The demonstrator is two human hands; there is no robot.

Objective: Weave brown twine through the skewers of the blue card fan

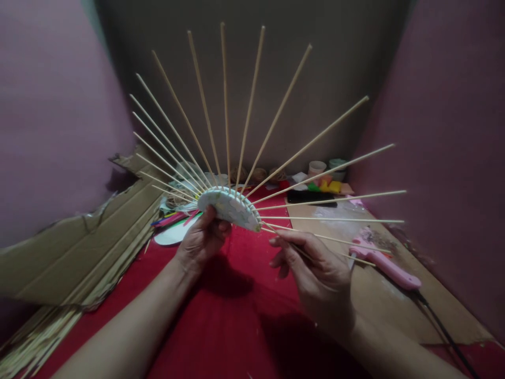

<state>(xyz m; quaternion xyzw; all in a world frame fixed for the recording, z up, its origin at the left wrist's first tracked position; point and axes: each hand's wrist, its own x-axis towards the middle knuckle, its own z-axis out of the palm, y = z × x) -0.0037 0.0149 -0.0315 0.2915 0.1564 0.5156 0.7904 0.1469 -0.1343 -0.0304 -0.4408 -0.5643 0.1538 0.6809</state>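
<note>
Disc (229, 206), held above the red cloth (221, 342): left hand (203, 237) pinches its edge, right hand (315, 268) pinches a stick (302, 252), also above cloth. Sticks (252, 95) (long, thin) could probably loosen if pushed sideways.

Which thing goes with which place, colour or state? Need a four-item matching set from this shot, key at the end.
Things
1. White base
2. Glue gun
3. Right hand
4. Cardboard

Place, colour or state
A. Pinching a stick
B. In the left hand, with sticks fanning from its edge
C. Brown, at the left side of the picture
D. Pink, lying on the board

Pairs: 1-B, 2-D, 3-A, 4-C
</note>
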